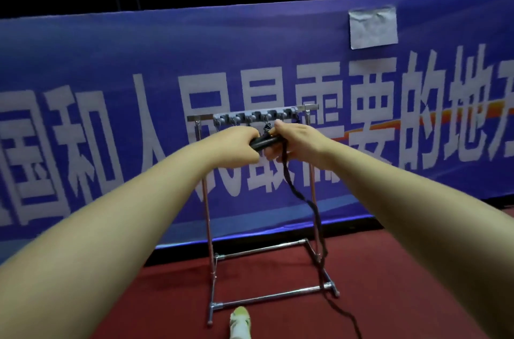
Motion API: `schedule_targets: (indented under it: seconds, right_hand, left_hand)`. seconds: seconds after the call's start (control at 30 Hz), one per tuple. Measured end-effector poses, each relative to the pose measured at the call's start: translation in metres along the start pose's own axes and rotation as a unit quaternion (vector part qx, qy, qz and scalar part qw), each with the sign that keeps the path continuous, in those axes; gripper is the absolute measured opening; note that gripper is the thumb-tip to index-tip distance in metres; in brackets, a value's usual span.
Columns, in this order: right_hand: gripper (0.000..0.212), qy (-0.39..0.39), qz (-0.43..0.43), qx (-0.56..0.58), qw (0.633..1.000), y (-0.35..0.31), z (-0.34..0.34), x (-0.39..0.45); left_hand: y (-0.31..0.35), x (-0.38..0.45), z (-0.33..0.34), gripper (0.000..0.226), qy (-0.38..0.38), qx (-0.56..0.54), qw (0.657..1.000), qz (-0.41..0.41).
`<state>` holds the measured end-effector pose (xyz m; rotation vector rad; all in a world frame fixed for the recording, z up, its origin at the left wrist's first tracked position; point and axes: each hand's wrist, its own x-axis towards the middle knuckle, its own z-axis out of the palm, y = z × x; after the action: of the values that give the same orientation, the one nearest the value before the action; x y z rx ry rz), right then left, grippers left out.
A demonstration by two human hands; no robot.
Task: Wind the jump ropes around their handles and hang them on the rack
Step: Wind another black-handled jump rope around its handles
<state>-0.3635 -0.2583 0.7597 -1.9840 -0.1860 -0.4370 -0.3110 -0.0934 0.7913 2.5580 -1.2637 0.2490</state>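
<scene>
Both hands meet in front of the rack's top bar. Left hand [241, 144] curled round the black handles [264, 141]; right hand [292, 141] grips their other end, fingers pinching the rope [299, 194]. Rope hangs dark and twisted from the hands, down past the rack's right post to the red floor [417, 297]. Metal rack [207, 216] stands on the floor, grey hook strip [250, 116] on top. Blue banner [111, 60] behind. Shoe [240, 322] at bottom edge.

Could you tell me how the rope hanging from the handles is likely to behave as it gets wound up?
The rope sags in loose curves down to the floor, so it is probably floppy and light. Its trailing end may drag or catch on the rack beside it.
</scene>
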Motion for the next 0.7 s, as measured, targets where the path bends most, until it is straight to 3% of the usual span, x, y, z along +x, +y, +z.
schedule_targets:
  seconds: [0.1,0.23,0.4,0.57,0.7]
  right_hand:
    - [0.034,-0.007,0.001,0.105,0.994,0.0,0.01,-0.004]
    - [0.02,-0.094,0.011,0.185,0.978,-0.002,0.006,-0.014]
    - [0.019,-0.089,0.021,0.096,0.991,-0.005,0.003,-0.017]
    - [0.028,-0.121,0.051,0.004,0.991,-0.006,-0.002,-0.017]
    - [0.037,-0.114,-0.011,-0.057,0.992,-0.009,0.001,-0.021]
  left_hand:
    - [-0.003,-0.006,-0.006,0.01,-0.012,0.021,1.0,0.005]
    - [-0.012,-0.009,-0.009,0.01,-0.021,0.039,0.999,0.006]
    - [-0.015,-0.014,-0.007,0.011,-0.041,0.039,0.998,0.011]
    - [-0.014,-0.017,-0.004,0.012,-0.108,-0.001,0.994,0.017]
    - [-0.012,-0.023,0.0,0.012,-0.138,-0.173,0.975,0.013]
